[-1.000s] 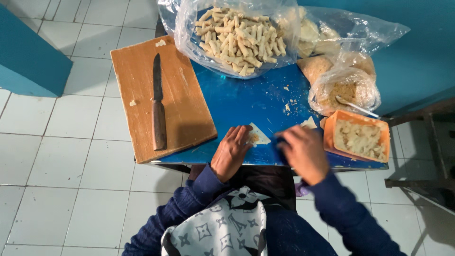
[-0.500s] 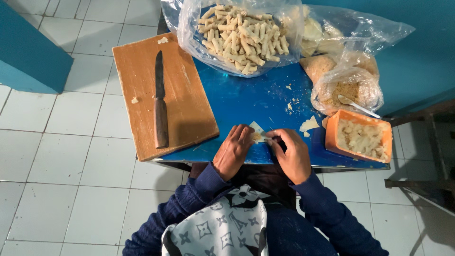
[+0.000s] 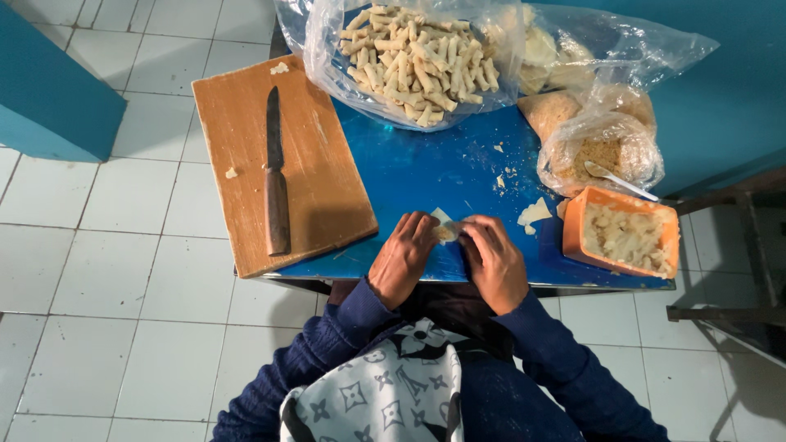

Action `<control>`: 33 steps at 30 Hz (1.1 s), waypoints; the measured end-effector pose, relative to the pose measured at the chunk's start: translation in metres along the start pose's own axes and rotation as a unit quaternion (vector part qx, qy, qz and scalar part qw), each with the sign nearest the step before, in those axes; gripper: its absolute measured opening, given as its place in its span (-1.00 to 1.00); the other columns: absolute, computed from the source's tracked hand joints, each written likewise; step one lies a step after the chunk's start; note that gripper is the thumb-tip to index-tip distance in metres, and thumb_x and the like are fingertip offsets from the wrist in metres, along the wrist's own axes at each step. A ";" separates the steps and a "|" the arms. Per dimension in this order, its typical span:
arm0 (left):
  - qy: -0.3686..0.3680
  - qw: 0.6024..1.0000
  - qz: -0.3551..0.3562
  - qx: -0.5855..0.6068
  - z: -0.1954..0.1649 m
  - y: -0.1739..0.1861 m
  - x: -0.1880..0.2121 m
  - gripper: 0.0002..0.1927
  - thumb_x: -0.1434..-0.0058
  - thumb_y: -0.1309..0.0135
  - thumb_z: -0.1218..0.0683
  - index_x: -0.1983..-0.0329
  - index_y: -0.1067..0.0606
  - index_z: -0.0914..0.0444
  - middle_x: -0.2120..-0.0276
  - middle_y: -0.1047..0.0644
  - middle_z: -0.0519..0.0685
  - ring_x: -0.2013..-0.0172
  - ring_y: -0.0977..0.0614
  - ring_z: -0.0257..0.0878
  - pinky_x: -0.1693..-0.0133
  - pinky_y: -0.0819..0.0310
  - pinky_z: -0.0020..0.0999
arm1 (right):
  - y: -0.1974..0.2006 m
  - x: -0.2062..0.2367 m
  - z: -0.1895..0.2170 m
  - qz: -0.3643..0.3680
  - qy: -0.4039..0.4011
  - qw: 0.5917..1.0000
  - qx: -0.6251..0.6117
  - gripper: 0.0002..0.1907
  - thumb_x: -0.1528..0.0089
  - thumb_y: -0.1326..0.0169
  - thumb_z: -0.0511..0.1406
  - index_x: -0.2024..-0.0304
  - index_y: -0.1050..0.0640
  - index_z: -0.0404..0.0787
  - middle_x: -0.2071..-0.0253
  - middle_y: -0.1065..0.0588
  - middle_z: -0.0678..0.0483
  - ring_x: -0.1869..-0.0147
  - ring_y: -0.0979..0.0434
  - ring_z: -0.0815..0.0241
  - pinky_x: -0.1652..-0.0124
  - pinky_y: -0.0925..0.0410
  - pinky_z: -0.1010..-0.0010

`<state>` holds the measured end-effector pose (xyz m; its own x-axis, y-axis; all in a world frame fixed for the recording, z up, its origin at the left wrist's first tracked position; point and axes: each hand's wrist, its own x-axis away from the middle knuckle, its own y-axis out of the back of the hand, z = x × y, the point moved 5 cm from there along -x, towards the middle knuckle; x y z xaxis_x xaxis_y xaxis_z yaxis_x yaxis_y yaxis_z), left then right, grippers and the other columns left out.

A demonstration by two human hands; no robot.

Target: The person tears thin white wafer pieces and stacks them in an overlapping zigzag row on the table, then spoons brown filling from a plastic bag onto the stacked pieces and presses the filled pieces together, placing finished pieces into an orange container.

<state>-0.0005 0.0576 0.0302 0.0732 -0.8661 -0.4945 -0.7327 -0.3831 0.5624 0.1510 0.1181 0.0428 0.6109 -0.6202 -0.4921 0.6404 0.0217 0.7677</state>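
Pinching a thin wrapper (image 3: 446, 229) with filling near the table's (image 3: 426, 172) front edge, between board (image 3: 319, 180) and orange tub (image 3: 622, 233). Looks soft, light, easily torn; best held by its edges. Left hand (image 3: 401, 258) and right hand (image 3: 495, 262) knuckles-up, fingertips closed on it.

clear bag of rolls (image 3: 409, 57), crumb bag (image 3: 602, 151)
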 end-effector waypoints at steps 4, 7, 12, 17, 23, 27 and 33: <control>-0.032 0.999 0.001 -0.017 -0.002 0.002 -0.002 -0.83 -0.29 -0.02 0.27 0.06 -0.44 0.41 0.06 -0.47 0.13 0.03 -0.49 0.09 0.00 -0.42 -0.13 | 0.000 -0.005 0.008 0.016 0.029 0.999 -0.036 -0.55 -0.19 -0.22 -0.44 -0.12 -0.43 -0.25 -0.13 -0.42 -0.06 -0.17 -0.52 -0.14 0.09 -0.47 0.25; -0.025 1.000 0.011 -0.013 -0.003 0.003 -0.003 -0.84 -0.27 -0.03 0.27 0.09 -0.45 0.40 0.09 -0.45 0.13 0.05 -0.48 0.08 0.01 -0.42 -0.13 | 0.001 -0.010 0.009 0.035 0.021 0.998 -0.050 -0.51 -0.14 -0.27 -0.38 -0.12 -0.47 -0.27 -0.15 -0.36 -0.10 -0.10 -0.55 -0.13 0.09 -0.47 0.23; -0.017 1.000 0.009 0.006 -0.006 0.009 -0.005 -0.82 -0.26 -0.07 0.25 0.08 -0.44 0.39 0.09 -0.43 0.14 0.05 -0.47 0.10 0.02 -0.41 -0.12 | -0.009 -0.015 0.002 0.054 -0.010 0.996 -0.069 -0.75 -0.21 -0.23 -0.41 0.04 -0.61 -0.22 -0.14 -0.39 -0.04 -0.02 -0.62 0.06 0.10 -0.49 0.31; -0.062 0.998 -0.004 0.014 -0.006 0.015 -0.007 -0.75 -0.12 -0.10 0.26 0.11 -0.49 0.35 0.17 -0.43 0.12 0.11 -0.47 0.09 0.09 -0.41 -0.13 | -0.015 -0.019 -0.008 0.053 -0.023 0.996 -0.072 -0.84 -0.25 -0.21 -0.41 0.11 -0.64 -0.20 -0.04 -0.41 -0.02 0.03 -0.60 0.08 0.10 -0.46 0.32; 0.009 1.000 -0.019 -0.022 0.010 0.004 -0.019 -0.91 -0.18 -0.06 0.30 0.26 -0.47 0.31 0.25 -0.47 0.05 0.17 -0.49 0.04 0.13 -0.42 -0.13 | -0.014 -0.032 -0.013 0.045 -0.029 0.994 -0.098 -0.84 -0.16 -0.26 -0.40 0.20 -0.62 -0.20 0.16 -0.44 0.00 0.06 -0.51 -0.03 0.09 -0.39 0.23; 0.028 0.999 -0.008 -0.013 0.013 0.000 -0.024 -0.94 -0.20 -0.06 0.29 0.26 -0.45 0.33 0.29 -0.47 0.05 0.20 -0.49 0.07 0.15 -0.40 -0.10 | -0.013 -0.032 -0.009 0.046 -0.028 0.996 -0.070 -0.89 -0.23 -0.21 -0.35 0.19 -0.60 -0.23 0.20 -0.52 0.03 0.08 -0.51 -0.03 0.08 -0.36 0.22; 0.011 0.999 0.003 0.051 0.002 0.010 -0.016 -0.92 -0.24 -0.05 0.29 0.21 -0.48 0.34 0.18 -0.38 0.13 0.17 -0.51 0.07 0.20 -0.41 -0.13 | -0.005 -0.024 0.007 0.027 0.061 0.998 -0.009 -0.88 -0.28 -0.17 -0.32 0.16 -0.63 -0.21 0.21 -0.55 0.02 0.08 -0.51 -0.01 0.05 -0.35 0.18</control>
<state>-0.0105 0.0688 0.0424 0.0831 -0.8758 -0.4755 -0.7983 -0.3441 0.4942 0.1297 0.1272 0.0536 0.6967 -0.5173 -0.4969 0.6119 0.0671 0.7881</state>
